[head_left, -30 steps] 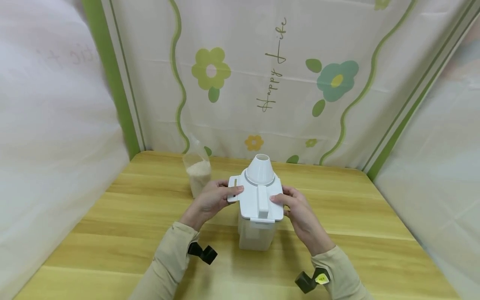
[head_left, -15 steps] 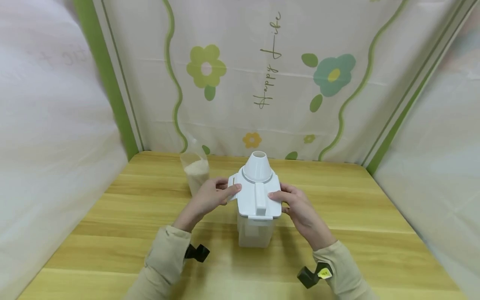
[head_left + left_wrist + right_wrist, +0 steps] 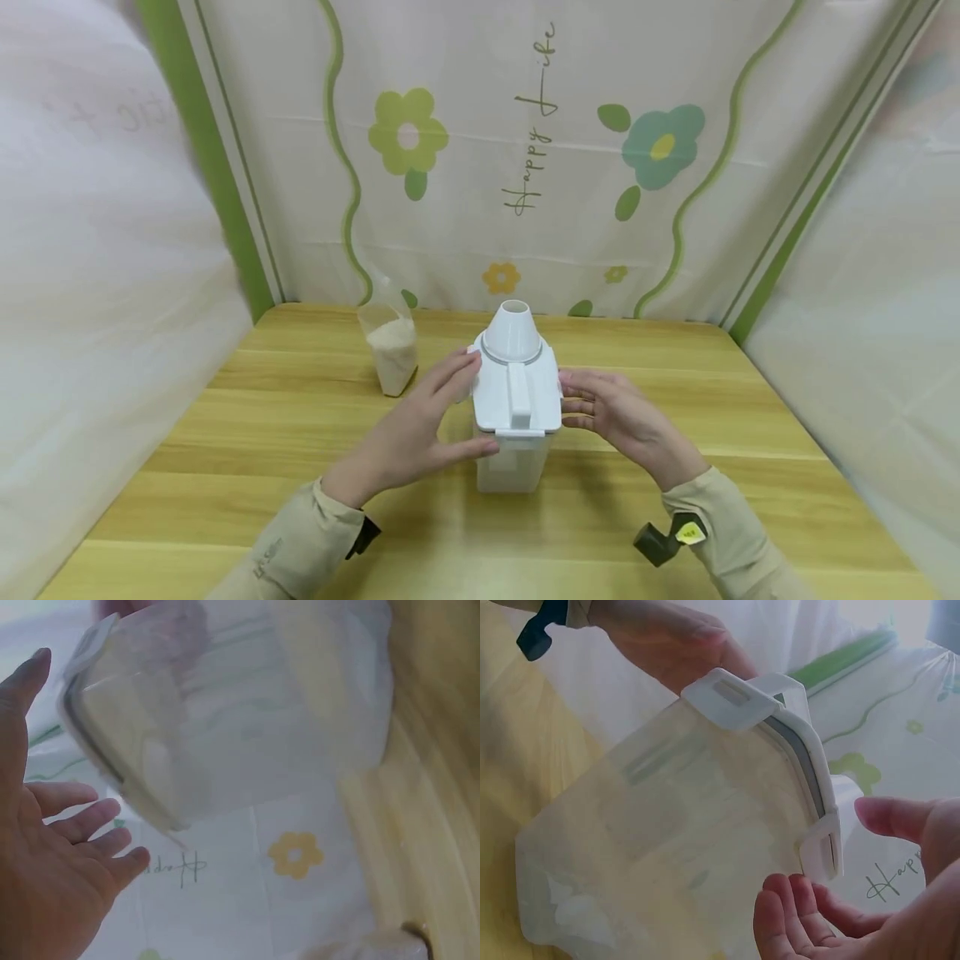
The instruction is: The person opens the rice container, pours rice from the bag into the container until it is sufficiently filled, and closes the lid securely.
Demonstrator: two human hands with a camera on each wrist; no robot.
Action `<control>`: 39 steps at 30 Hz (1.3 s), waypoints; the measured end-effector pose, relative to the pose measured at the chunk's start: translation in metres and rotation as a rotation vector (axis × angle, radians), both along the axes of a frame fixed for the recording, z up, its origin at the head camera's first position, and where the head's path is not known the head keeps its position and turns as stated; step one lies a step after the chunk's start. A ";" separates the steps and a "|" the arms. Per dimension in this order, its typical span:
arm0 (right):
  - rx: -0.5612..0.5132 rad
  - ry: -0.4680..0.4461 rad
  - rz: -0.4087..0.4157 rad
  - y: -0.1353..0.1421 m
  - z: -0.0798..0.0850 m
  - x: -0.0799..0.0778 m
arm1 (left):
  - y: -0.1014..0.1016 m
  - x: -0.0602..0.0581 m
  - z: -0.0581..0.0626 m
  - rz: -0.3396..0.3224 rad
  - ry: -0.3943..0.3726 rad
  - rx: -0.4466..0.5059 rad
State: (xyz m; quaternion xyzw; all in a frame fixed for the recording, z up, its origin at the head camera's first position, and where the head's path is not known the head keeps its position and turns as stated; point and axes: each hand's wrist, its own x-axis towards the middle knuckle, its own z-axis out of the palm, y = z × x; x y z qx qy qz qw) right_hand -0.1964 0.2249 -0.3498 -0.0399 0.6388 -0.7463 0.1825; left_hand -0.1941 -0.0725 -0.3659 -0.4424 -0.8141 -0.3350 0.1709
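And there it is, lower centre of the frame, the white lid (image 3: 495,396) capping the container (image 3: 510,471), left hand (image 3: 412,437) and right hand (image 3: 624,417) loose alongside (neither gripping), though the side clip (image 3: 821,851) looks unfastened.

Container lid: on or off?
On: the white lid covers the top of the translucent container in the head view. Cannot tell whether all the side clips are latched.

Thumb and fingers of the left hand (image 3: 411,435) stand spread apart; the right hand (image 3: 628,417) curves loosely.
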 end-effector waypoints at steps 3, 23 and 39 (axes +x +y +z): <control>-0.004 -0.028 0.036 0.000 0.001 -0.001 | 0.004 -0.001 -0.006 -0.008 0.037 -0.004; -0.003 -0.164 0.108 0.002 0.005 -0.022 | 0.004 -0.018 -0.008 -0.129 0.188 0.112; -0.125 -0.306 0.118 0.006 0.010 -0.027 | 0.008 -0.021 -0.006 -0.133 0.168 0.122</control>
